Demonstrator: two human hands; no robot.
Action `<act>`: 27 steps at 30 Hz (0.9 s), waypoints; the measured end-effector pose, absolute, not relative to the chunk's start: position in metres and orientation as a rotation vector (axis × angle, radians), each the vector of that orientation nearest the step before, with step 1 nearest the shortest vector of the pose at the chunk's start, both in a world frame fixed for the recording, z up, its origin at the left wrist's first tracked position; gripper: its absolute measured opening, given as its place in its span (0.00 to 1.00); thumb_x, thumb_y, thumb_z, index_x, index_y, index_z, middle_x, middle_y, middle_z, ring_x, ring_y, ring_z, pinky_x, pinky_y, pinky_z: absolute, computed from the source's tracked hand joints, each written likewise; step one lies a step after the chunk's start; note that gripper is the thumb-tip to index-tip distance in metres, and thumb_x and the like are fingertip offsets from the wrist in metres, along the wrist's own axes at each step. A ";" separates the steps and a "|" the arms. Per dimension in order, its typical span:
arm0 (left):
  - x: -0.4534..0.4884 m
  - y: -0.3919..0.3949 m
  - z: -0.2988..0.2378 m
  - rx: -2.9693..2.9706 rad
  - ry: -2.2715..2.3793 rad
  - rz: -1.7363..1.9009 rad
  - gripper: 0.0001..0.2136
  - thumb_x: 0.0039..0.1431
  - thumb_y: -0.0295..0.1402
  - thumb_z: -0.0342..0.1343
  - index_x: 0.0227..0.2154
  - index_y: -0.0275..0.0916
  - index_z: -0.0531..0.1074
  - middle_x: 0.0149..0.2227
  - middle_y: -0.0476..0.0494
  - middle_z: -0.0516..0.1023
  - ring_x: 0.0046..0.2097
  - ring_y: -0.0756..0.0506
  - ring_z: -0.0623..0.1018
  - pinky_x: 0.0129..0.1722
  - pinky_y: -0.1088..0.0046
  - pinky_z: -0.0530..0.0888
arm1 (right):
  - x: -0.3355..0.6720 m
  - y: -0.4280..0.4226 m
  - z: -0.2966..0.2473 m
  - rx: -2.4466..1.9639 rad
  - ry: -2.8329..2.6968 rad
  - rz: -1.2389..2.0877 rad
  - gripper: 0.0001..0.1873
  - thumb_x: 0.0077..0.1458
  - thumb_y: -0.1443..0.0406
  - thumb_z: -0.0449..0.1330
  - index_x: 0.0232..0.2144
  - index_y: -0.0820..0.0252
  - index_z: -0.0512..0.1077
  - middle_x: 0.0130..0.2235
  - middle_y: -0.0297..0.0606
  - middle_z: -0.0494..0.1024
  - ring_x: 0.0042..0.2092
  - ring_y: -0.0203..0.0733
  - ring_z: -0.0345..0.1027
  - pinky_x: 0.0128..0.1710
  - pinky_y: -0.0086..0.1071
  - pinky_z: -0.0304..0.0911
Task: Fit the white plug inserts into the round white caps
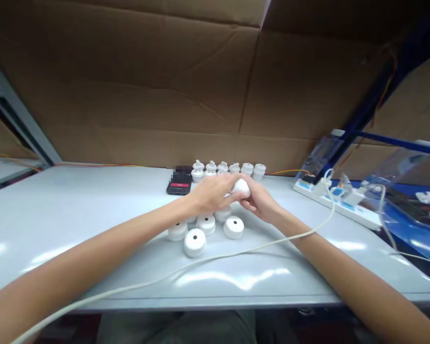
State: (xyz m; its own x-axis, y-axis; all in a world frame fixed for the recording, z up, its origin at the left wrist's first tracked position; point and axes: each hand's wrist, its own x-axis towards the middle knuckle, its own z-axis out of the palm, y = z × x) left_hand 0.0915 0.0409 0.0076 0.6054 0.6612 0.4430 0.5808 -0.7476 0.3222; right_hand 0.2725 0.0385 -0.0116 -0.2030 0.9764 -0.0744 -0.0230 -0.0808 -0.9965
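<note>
My left hand (215, 191) and my right hand (258, 198) meet over the middle of the table, both closed around one white rounded plastic piece (242, 188). Its lower part is hidden by my fingers. Just below my left hand sit several white round caps (195, 242), each with a dark dot on top; some are partly covered by the hand and forearm. Behind my hands stands a row of white round pieces (260, 169), several with knobbed tops (198, 168) at the left end.
A black phone (179, 181) lies left of the row. A white cable (215, 258) runs across the table and over my right forearm. At right is a white power strip (338, 203) with plugs, beside a blue frame post (347, 136). Cardboard (157, 114) walls the back.
</note>
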 end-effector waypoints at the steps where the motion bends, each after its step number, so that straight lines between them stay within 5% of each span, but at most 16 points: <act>1: 0.092 0.040 0.004 2.526 1.060 0.890 0.17 0.65 0.48 0.54 0.47 0.40 0.69 0.35 0.44 0.75 0.38 0.41 0.76 0.41 0.65 0.72 | 0.273 0.038 -0.013 -1.104 -1.364 1.299 0.25 0.60 0.42 0.58 0.29 0.57 0.67 0.19 0.28 0.65 0.17 0.30 0.54 0.13 0.24 0.45; 5: 0.097 0.041 -0.001 1.811 1.000 1.041 0.18 0.69 0.51 0.44 0.37 0.41 0.66 0.22 0.53 0.62 0.22 0.50 0.64 0.23 0.76 0.65 | 0.280 0.037 -0.010 -0.840 -1.801 0.511 0.16 0.59 0.51 0.65 0.39 0.54 0.69 0.34 0.36 0.78 0.33 0.42 0.73 0.35 0.37 0.73; 9: 0.105 0.047 0.015 1.256 0.868 0.961 0.18 0.69 0.49 0.44 0.30 0.41 0.61 0.18 0.60 0.49 0.16 0.55 0.50 0.14 0.82 0.48 | 0.289 0.038 -0.003 -0.608 -2.043 -0.194 0.05 0.62 0.64 0.63 0.41 0.52 0.72 0.53 0.45 0.77 0.55 0.51 0.72 0.54 0.48 0.68; 13: 0.107 0.049 0.021 1.021 0.841 0.941 0.16 0.68 0.46 0.51 0.28 0.41 0.63 0.17 0.60 0.52 0.15 0.57 0.50 0.12 0.85 0.49 | 0.291 0.041 -0.005 -0.554 -2.110 -0.455 0.07 0.63 0.70 0.61 0.42 0.53 0.73 0.54 0.45 0.78 0.55 0.49 0.72 0.53 0.45 0.67; 20: 0.088 0.069 0.012 0.931 0.913 1.009 0.13 0.63 0.38 0.52 0.25 0.40 0.61 0.17 0.59 0.54 0.14 0.56 0.51 0.12 0.84 0.48 | 0.314 0.053 0.000 -0.708 -2.054 -0.448 0.13 0.57 0.75 0.58 0.35 0.53 0.78 0.48 0.40 0.80 0.53 0.50 0.69 0.55 0.46 0.63; 27: 0.078 0.076 0.006 1.036 0.912 1.016 0.10 0.55 0.39 0.59 0.34 0.37 0.71 0.28 0.46 0.76 0.26 0.51 0.75 0.24 0.78 0.70 | 0.327 0.062 -0.010 -1.073 -2.489 0.510 0.21 0.50 0.56 0.70 0.47 0.55 0.80 0.46 0.40 0.83 0.43 0.49 0.75 0.43 0.39 0.68</act>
State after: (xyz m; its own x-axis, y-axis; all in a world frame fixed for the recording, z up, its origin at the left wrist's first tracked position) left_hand 0.0778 0.0760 0.0063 0.2747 0.9544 -0.1170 -0.2193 0.1806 0.9588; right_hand 0.3274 0.0615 -0.0102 -0.6355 0.7460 0.1990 0.6076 0.6422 -0.4673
